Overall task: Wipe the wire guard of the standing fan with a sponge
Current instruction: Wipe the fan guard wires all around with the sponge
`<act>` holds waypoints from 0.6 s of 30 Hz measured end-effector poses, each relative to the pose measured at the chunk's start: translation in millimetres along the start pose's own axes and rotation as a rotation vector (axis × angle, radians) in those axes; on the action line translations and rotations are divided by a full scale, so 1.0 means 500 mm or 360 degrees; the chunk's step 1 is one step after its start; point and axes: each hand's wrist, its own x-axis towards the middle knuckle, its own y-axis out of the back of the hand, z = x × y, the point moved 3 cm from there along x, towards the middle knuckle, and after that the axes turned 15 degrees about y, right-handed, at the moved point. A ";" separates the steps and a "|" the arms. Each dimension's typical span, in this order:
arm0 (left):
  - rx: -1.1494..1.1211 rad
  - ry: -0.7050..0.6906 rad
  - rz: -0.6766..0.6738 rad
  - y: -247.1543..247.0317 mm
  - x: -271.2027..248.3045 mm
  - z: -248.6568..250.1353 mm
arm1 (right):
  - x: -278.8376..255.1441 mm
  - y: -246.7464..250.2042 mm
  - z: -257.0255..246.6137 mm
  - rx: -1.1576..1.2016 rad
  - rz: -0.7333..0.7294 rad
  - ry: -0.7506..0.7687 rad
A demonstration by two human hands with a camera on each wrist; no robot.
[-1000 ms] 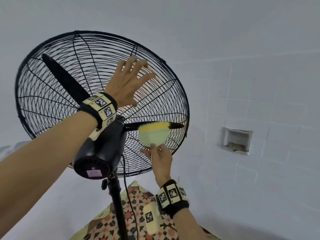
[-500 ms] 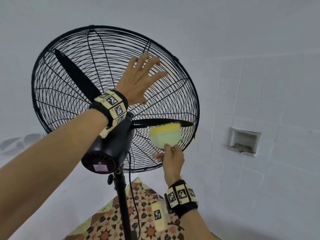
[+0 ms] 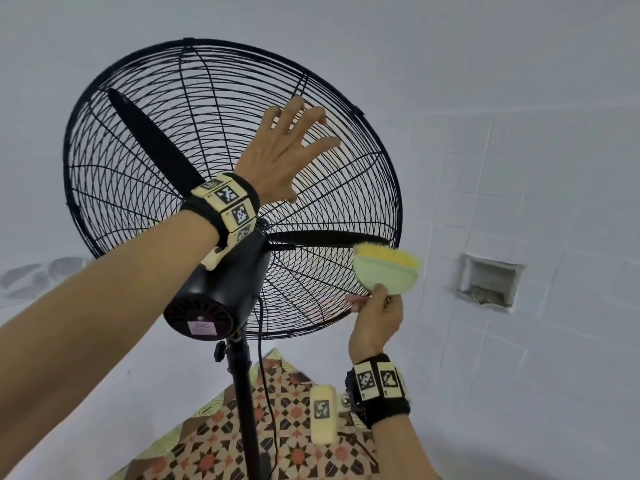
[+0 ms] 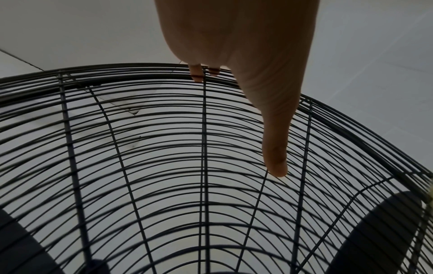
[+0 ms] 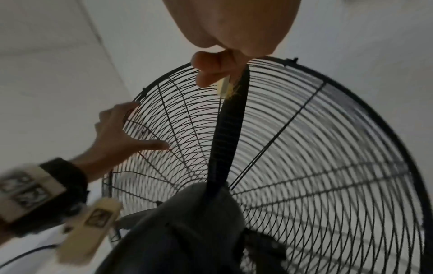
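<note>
Across the frame's centre, the wire guard [image 3: 138, 161] is standing stiff but springy, the left hand [image 3: 280, 157] bracing it flat with spread fingers. At lower right, the right hand [image 3: 375, 317] is pinching the soft, light sponge [image 3: 388, 273] by its bottom edge.

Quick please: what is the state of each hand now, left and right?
Left hand: open, fingers spread flat against the wire guard of the fan.
Right hand: closed, pinching the lower edge of the sponge at the guard.
</note>
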 end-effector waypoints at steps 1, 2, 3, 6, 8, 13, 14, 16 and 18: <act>0.0001 -0.0001 0.0004 -0.001 0.000 0.001 | -0.009 -0.010 0.001 0.0006 -0.0066 -0.0016; 0.0000 -0.0004 0.0010 0.000 0.000 0.001 | -0.021 -0.023 0.005 -0.0015 -0.0210 -0.0021; -0.0002 -0.0009 0.0017 0.000 -0.001 0.001 | -0.034 -0.037 0.009 -0.0062 -0.0392 -0.0014; 0.0019 -0.0031 0.0027 0.001 -0.004 -0.001 | -0.054 -0.071 0.020 -0.0184 -0.0737 0.0021; 0.0037 -0.0026 0.0023 0.002 -0.005 -0.003 | -0.056 -0.076 0.021 -0.0164 -0.0703 0.0040; 0.0025 -0.0013 0.0013 0.000 -0.002 0.000 | -0.068 -0.056 0.019 0.0002 -0.0282 -0.0011; 0.0021 -0.0009 0.0013 0.000 -0.002 0.000 | -0.077 -0.063 0.022 -0.0015 -0.0383 -0.0012; 0.0012 0.0002 0.0015 -0.001 -0.002 0.001 | -0.092 -0.084 0.029 -0.0075 -0.0679 0.0000; 0.0000 0.0002 0.0018 -0.002 -0.002 0.001 | -0.091 -0.096 0.032 -0.0106 -0.0788 -0.0010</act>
